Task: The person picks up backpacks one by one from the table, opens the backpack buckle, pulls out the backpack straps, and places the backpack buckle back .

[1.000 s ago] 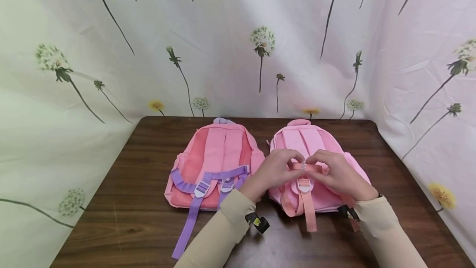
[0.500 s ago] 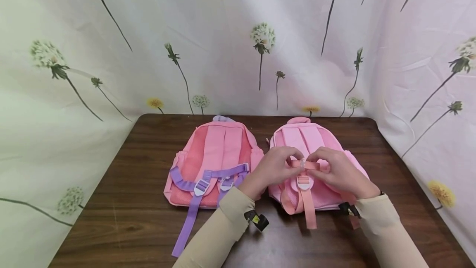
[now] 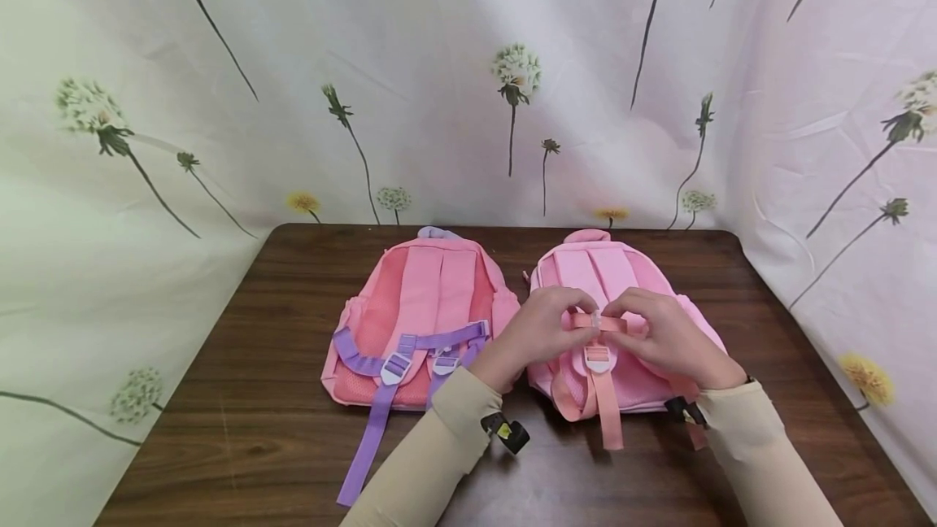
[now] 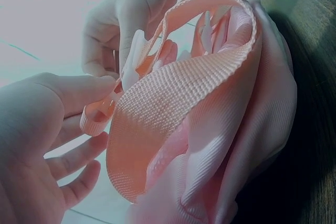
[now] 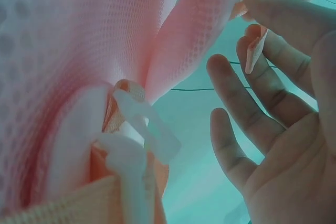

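A pink backpack lies on the table, straps upward. Above its middle, my left hand and right hand face each other at a small clear buckle on a peach strap. Each hand pinches there with thumb and index finger; the fingertips partly cover the buckle. The left wrist view shows a wide peach webbing loop beside my left fingers. In the right wrist view, the lower fingers of my right hand are spread apart. Just below the hands sits a white strap adjuster.
To the left, a second pink backpack lies with purple straps trailing toward the front. Both rest on a dark wooden table. A dandelion-printed cloth hangs behind and along the sides.
Both hands stay at the buckle in nearly the same pose. The head view has shifted slightly, and a little less of the peach strap shows by the right fingers.
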Action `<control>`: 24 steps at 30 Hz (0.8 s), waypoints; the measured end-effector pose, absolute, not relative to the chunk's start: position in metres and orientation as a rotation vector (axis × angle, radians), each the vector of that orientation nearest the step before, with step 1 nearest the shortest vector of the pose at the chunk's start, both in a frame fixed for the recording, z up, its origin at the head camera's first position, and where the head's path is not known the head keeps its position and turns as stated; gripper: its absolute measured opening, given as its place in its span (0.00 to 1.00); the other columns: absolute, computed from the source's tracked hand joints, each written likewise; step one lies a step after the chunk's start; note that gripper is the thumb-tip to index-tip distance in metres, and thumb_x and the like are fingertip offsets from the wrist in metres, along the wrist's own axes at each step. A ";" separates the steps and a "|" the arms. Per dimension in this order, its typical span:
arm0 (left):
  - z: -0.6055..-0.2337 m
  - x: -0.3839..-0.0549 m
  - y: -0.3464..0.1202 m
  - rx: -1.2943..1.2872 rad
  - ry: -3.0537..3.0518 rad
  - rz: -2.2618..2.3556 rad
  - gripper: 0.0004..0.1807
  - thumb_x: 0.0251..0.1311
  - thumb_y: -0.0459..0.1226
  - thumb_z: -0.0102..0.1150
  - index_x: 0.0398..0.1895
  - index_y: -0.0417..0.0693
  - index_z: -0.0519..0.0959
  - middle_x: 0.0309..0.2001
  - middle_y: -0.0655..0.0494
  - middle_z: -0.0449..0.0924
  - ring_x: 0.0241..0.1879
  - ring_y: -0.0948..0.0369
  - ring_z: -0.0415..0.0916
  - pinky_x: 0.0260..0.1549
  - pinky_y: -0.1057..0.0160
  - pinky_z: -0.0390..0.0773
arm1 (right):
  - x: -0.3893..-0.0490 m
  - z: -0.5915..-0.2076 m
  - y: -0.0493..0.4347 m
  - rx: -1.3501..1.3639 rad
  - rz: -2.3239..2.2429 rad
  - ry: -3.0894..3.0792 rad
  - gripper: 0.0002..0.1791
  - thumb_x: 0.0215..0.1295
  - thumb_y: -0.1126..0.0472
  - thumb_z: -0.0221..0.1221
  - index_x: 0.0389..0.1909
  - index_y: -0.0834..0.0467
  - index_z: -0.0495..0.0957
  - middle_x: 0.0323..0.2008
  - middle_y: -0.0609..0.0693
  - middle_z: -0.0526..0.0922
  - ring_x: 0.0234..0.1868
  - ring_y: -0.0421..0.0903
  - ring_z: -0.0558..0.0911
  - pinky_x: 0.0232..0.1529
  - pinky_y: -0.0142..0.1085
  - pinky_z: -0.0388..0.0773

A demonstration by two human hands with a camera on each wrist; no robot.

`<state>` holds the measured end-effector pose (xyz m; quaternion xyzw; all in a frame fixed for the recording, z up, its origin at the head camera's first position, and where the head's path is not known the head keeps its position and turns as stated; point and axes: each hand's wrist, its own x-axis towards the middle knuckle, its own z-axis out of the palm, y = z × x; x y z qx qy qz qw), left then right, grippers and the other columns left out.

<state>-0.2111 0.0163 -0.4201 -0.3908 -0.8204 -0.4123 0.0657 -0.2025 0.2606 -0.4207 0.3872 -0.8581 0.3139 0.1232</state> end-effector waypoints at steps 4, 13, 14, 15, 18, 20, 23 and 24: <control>-0.421 -0.211 0.017 -1.185 -2.463 -1.248 0.11 0.61 0.37 0.75 0.44 0.44 0.86 0.38 0.55 0.87 0.36 0.61 0.75 0.41 0.71 0.72 | -0.202 -0.421 0.259 1.135 0.896 -2.498 0.18 0.55 0.63 0.79 0.42 0.44 0.85 0.36 0.33 0.83 0.39 0.34 0.80 0.46 0.33 0.78; -0.420 -0.210 0.017 -1.181 -2.471 -1.259 0.11 0.61 0.36 0.75 0.45 0.44 0.86 0.40 0.54 0.87 0.37 0.59 0.76 0.41 0.71 0.72 | -0.201 -0.422 0.261 1.108 0.910 -2.521 0.16 0.55 0.64 0.79 0.41 0.46 0.86 0.36 0.34 0.83 0.38 0.34 0.80 0.45 0.32 0.78; -0.420 -0.210 0.017 -1.182 -2.472 -1.261 0.11 0.61 0.36 0.75 0.44 0.43 0.86 0.39 0.53 0.87 0.37 0.58 0.77 0.41 0.71 0.72 | -0.201 -0.422 0.261 1.107 0.905 -2.521 0.16 0.55 0.64 0.79 0.41 0.46 0.86 0.36 0.34 0.84 0.39 0.34 0.80 0.45 0.32 0.78; -0.420 -0.210 0.017 -1.181 -2.474 -1.259 0.11 0.61 0.36 0.75 0.45 0.43 0.86 0.39 0.53 0.87 0.37 0.58 0.77 0.41 0.71 0.72 | -0.201 -0.423 0.262 1.106 0.902 -2.521 0.16 0.55 0.64 0.79 0.41 0.46 0.86 0.36 0.34 0.84 0.39 0.34 0.80 0.45 0.32 0.78; -0.419 -0.209 0.017 -1.177 -2.481 -1.253 0.11 0.61 0.36 0.75 0.45 0.43 0.86 0.39 0.53 0.87 0.36 0.57 0.77 0.40 0.71 0.71 | -0.201 -0.423 0.263 1.107 0.895 -2.520 0.17 0.54 0.64 0.79 0.41 0.46 0.86 0.37 0.34 0.83 0.40 0.33 0.80 0.45 0.32 0.78; -0.419 -0.209 0.017 -1.175 -2.485 -1.249 0.11 0.61 0.36 0.75 0.45 0.44 0.86 0.39 0.53 0.87 0.37 0.57 0.77 0.40 0.71 0.71 | -0.202 -0.423 0.264 1.110 0.893 -2.516 0.17 0.54 0.64 0.80 0.41 0.46 0.86 0.37 0.34 0.83 0.40 0.33 0.80 0.45 0.32 0.79; -0.419 -0.209 0.016 -1.174 -2.489 -1.246 0.11 0.61 0.36 0.74 0.45 0.44 0.86 0.40 0.54 0.87 0.37 0.58 0.77 0.41 0.71 0.71 | -0.202 -0.422 0.263 1.107 0.903 -2.516 0.17 0.54 0.64 0.80 0.41 0.45 0.86 0.37 0.33 0.83 0.40 0.33 0.80 0.45 0.32 0.79; -0.419 -0.210 0.017 -1.175 -2.488 -1.244 0.11 0.61 0.36 0.74 0.45 0.44 0.86 0.40 0.54 0.87 0.37 0.59 0.76 0.41 0.71 0.71 | -0.202 -0.422 0.262 1.106 0.909 -2.518 0.18 0.54 0.64 0.80 0.41 0.44 0.86 0.37 0.33 0.83 0.40 0.33 0.80 0.45 0.32 0.79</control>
